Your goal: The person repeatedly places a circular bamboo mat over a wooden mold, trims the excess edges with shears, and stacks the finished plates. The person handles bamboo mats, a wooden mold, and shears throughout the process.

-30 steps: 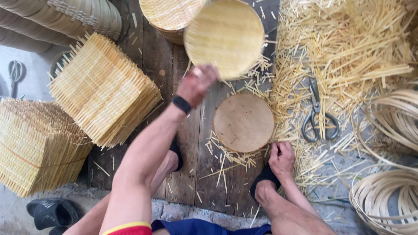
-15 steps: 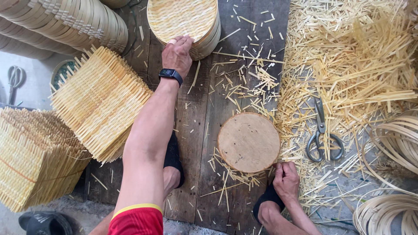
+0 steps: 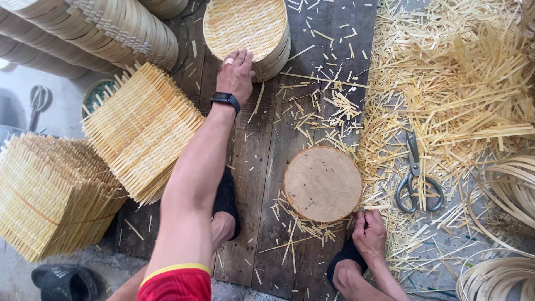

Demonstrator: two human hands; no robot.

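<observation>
Woven discs (image 3: pixel 245 28) sit stacked on dark planks; the left hand (image 3: pixel 237 72) rests spread against the stack. Right hand (image 3: pixel 369 234), loosely curled and holding nothing, touches a wooden block (image 3: pixel 322 183).

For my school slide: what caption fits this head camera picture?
Left hand rests on a stack of round woven mats; right hand lies beside a round wooden block.

Two pairs of scissors (image 3: pixel 415 181) (image 3: pixel 38 100), one round wooden block (image 3: pixel 323 183).

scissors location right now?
Head view, right side: the scissors lie on the bamboo strip offcuts, just right of the round wooden block, up and right of the right hand.
</observation>
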